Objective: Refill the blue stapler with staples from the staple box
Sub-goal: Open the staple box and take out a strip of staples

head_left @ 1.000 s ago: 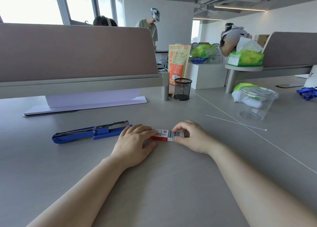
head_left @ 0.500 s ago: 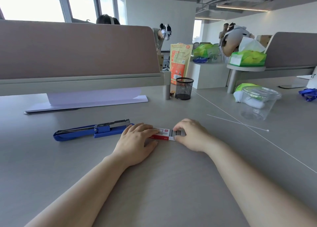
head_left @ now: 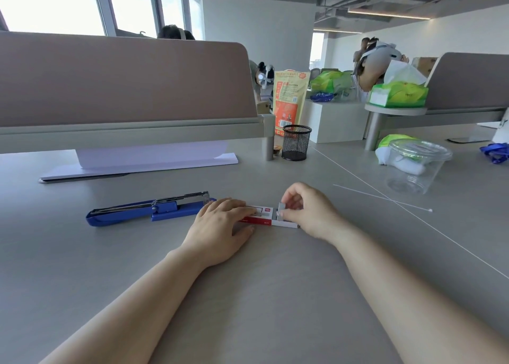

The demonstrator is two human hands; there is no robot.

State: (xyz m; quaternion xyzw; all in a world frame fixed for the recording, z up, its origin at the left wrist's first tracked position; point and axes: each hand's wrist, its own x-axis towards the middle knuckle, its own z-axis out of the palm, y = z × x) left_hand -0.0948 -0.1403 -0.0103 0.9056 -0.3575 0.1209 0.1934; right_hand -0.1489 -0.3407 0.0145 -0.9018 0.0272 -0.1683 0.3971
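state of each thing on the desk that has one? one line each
stapler: opened out flat on the desk, metal staple rail exposed
staple box: lying flat, inner tray slid out to the right
staples: a strip lifted at the tray's open end
left hand: flat on the box, pinning it
right hand: pinching the staples
clear tub: lid on, upright
mesh cup: upright
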